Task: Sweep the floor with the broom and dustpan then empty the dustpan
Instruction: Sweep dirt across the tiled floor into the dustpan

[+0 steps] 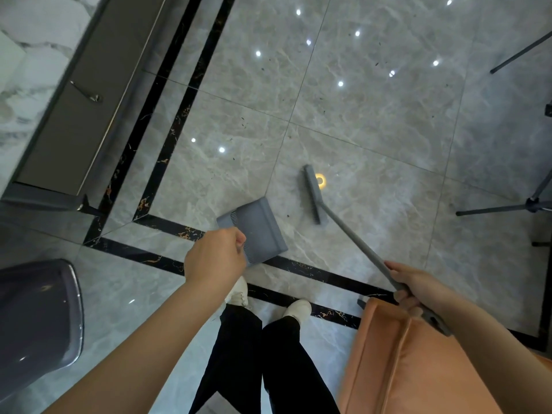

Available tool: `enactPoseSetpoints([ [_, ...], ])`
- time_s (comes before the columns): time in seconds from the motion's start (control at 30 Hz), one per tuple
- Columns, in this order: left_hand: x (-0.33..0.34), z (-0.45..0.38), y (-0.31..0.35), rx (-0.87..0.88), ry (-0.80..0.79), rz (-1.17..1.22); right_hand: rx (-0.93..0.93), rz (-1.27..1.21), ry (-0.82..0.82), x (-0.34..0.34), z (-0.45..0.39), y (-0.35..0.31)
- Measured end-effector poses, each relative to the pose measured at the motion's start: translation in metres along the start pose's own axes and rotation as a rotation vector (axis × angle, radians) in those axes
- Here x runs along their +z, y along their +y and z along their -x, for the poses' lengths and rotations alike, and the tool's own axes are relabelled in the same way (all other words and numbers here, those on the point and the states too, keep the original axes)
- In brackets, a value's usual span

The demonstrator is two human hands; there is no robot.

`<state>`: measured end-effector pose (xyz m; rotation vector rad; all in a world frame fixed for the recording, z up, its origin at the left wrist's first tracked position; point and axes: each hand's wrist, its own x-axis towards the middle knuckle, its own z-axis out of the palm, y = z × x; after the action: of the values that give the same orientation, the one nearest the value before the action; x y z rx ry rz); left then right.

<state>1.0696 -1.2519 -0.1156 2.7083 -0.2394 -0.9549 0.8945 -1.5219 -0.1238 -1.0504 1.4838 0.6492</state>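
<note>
A grey dustpan (pixel 257 227) sits low over the glossy grey marble floor (pixel 373 121), just in front of my feet. My left hand (pixel 213 256) grips its handle, which the hand hides. To its right a grey broom head (pixel 313 194) rests on the floor, its long grey handle (pixel 355 243) slanting back to my right hand (pixel 413 286), which is curled round it. Small dark specks of dirt (pixel 243 122) lie scattered over the tiles beyond the broom.
An orange cushioned seat (pixel 403 363) stands at the lower right, a dark grey bin (pixel 38 318) at the lower left. A dark cabinet (pixel 77 109) runs along the left. Black tripod legs (pixel 501 209) stand at the right edge. Black inlay strips (pixel 167 127) cross the floor.
</note>
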Motion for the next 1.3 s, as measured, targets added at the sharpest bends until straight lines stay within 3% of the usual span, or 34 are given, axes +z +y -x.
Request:
enactPoseSetpoints([
  [0.27, -0.003, -0.004, -0.015, -0.047, 0.033, 0.006, 0.13, 0.043, -0.224, 0.013, 0.006, 0.0],
  [0.57, -0.001, -0.005, -0.016, -0.033, 0.045, 0.002, 0.008, 0.121, -0.038, 0.042, 0.006, 0.001],
  [0.67, -0.002, -0.005, -0.018, -0.027, 0.045, 0.002, 0.074, 0.099, -0.15, 0.052, 0.007, 0.005],
  [0.8, -0.004, -0.006, -0.024, -0.02, 0.029, 0.021, 0.166, -0.107, -0.26, 0.039, 0.021, -0.002],
  [0.93, -0.013, -0.002, -0.044, -0.036, 0.006, 0.092, 0.103, -0.14, -0.19, 0.038, 0.031, -0.011],
  [1.13, -0.04, 0.007, -0.097, -0.12, 0.04, 0.242, -0.059, 0.039, 0.03, 0.058, 0.016, -0.026],
  [1.3, -0.063, 0.01, -0.146, -0.168, 0.042, 0.256, -0.076, 0.071, 0.076, 0.077, 0.006, -0.024],
])
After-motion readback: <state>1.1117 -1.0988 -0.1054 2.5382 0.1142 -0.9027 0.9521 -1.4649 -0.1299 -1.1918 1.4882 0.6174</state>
